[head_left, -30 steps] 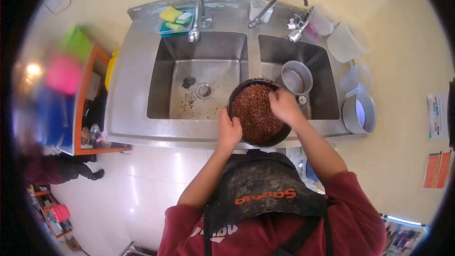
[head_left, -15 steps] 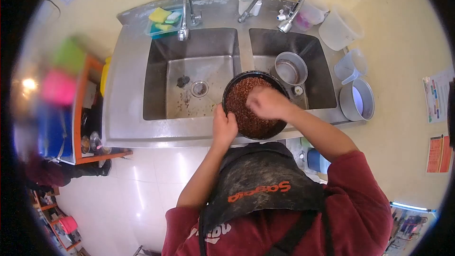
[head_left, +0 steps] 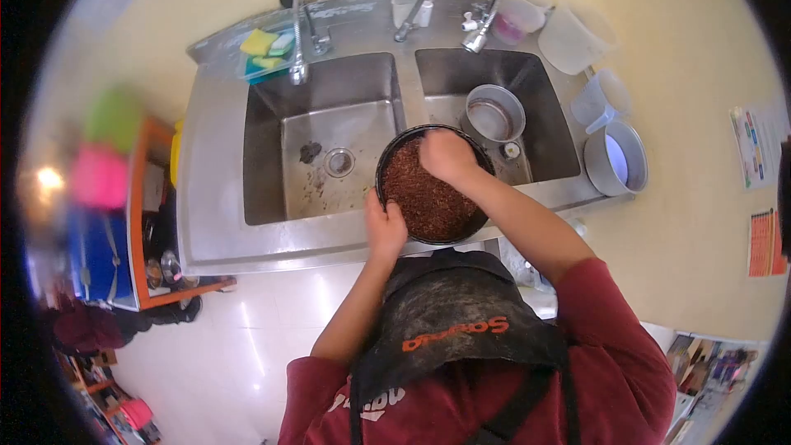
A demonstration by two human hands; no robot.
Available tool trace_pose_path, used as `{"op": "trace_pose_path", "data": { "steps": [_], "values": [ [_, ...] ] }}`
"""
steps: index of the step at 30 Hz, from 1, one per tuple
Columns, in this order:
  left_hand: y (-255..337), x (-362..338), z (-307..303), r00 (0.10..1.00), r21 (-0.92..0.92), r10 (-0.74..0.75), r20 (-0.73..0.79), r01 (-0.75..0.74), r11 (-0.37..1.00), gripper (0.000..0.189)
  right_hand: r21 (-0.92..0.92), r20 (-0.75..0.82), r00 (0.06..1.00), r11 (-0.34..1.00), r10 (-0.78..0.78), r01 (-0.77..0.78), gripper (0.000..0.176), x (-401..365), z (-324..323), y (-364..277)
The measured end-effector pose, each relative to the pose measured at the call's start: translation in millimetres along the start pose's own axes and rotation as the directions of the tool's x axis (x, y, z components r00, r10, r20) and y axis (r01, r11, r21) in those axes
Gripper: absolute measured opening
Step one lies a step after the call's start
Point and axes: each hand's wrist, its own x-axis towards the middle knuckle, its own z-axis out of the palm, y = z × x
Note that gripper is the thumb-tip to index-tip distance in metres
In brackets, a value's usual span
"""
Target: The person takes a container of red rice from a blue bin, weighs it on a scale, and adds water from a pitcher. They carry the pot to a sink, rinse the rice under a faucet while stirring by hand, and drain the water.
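Orange lettering runs across the dark apron (head_left: 461, 313), upside down from this view and not surely readable; white letters on the maroon shirt (head_left: 626, 379) are partly covered by the apron strap, and the print on the sheets (head_left: 762, 243) at 3 o'clock is too small to make out. The bench (head_left: 206, 198) is a stainless steel unit with 2 basins, set against a cream surface, with pale glossy floor tiles (head_left: 247, 338) at 7 o'clock and an orange-framed shelf (head_left: 140, 198) at 9 o'clock. The black bowl (head_left: 381, 173) sits at the centre, on the front edge of the unit where the divider between the basins meets it. It is round, so it has no long axis, and its mouth faces up, filled with red-brown grains (head_left: 428, 198). The left hand (head_left: 385, 229) grips the rim at 7 o'clock, fingers (head_left: 381, 204) closed over the edge. The right hand (head_left: 445, 155) rests in the grains at the bowl's 12 o'clock side, fingers bent down into them; whether they hold any cannot be told. A metal pot (head_left: 493, 115) stands in the right basin just beyond the bowl, dark debris lies by the drain (head_left: 339, 162) in the left one, and a sponge tray (head_left: 265, 53) sits at 11 o'clock.
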Motion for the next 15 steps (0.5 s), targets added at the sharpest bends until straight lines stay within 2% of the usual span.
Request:
{"op": "trace_pose_path", "data": {
  "steps": [2, 3, 4, 5, 6, 7, 8, 9, 10, 12, 13, 14, 15],
  "values": [
    [19.1, -0.6, -9.9, 0.997, 0.042, -0.061, 0.057, 0.059, 0.997, 0.034, -0.122, 0.183, 0.982, 0.990, -0.054, 0.077, 0.022, 8.8, 11.7, -24.1],
    [23.4, -0.1, -12.9, 0.992, 0.058, -0.091, 0.091, 0.086, 0.995, 0.036, -0.140, 0.207, 0.945, 0.948, -0.253, 0.285, 0.022, 0.8, 26.6, -26.6],
    [4.1, -0.5, -10.5, 0.995, 0.134, -0.065, 0.078, 0.054, 0.990, 0.042, -0.036, 0.253, 0.874, 0.898, -0.416, 0.438, 0.022, -12.2, 37.3, -27.4],
    [-4.8, 2.1, -12.8, 0.984, 0.162, -0.112, 0.137, 0.090, 0.983, 0.046, 0.085, 0.395, 0.794, 0.879, -0.461, 0.468, 0.021, -28.9, 32.6, -28.2],
    [11.9, 0.7, -15.3, 0.981, 0.065, -0.110, 0.160, 0.101, 0.993, 0.046, 0.149, 0.520, 0.728, 0.887, -0.447, 0.438, 0.023, -48.0, -4.7, -34.0],
    [28.9, -0.3, -18.2, 0.978, -0.033, -0.109, 0.179, 0.117, 0.993, 0.046, 0.196, 0.434, 0.759, 0.873, -0.485, 0.446, 0.025, -58.9, -12.7, -20.2],
    [19.2, -1.2, -15.0, 0.983, -0.041, -0.096, 0.156, 0.104, 0.994, 0.046, 0.199, 0.246, 0.850, 0.882, -0.466, 0.426, 0.025, -66.8, -25.0, -11.5],
    [3.2, -3.7, -12.0, 0.988, -0.047, -0.085, 0.127, 0.091, 0.995, 0.045, 0.204, 0.048, 0.901, 0.887, -0.432, 0.414, 0.025, -73.0, -38.1, -8.3],
    [1.9, -5.3, -10.1, 0.993, -0.049, -0.073, 0.095, 0.078, 0.996, 0.045, 0.245, -0.076, 0.918, 0.885, -0.389, 0.395, 0.024, -77.3, -48.7, -9.9],
    [15.3, -4.4, -13.6, 0.989, -0.034, -0.080, 0.123, 0.085, 0.996, 0.045, 0.326, -0.320, 0.906, 0.866, -0.277, 0.380, 0.022, -84.4, -63.2, -14.4],
    [22.2, -4.4, -14.3, 0.987, -0.023, -0.084, 0.139, 0.088, 0.996, 0.045, 0.295, -0.387, 0.824, 0.790, -0.415, 0.537, 0.018, -85.0, -41.3, -5.2],
    [18.1, -4.0, -15.2, 0.986, 0.054, -0.116, 0.122, 0.110, 0.992, 0.045, 0.111, -0.143, 0.798, 0.792, -0.585, 0.600, 0.017, -89.0, -23.8, 10.3],
    [17.5, -3.1, -16.5, 0.983, 0.059, -0.119, 0.140, 0.112, 0.992, 0.045, -0.054, 0.140, 0.730, 0.731, -0.669, 0.680, 0.016, -91.2, -18.5, 23.9]
  ]
}}
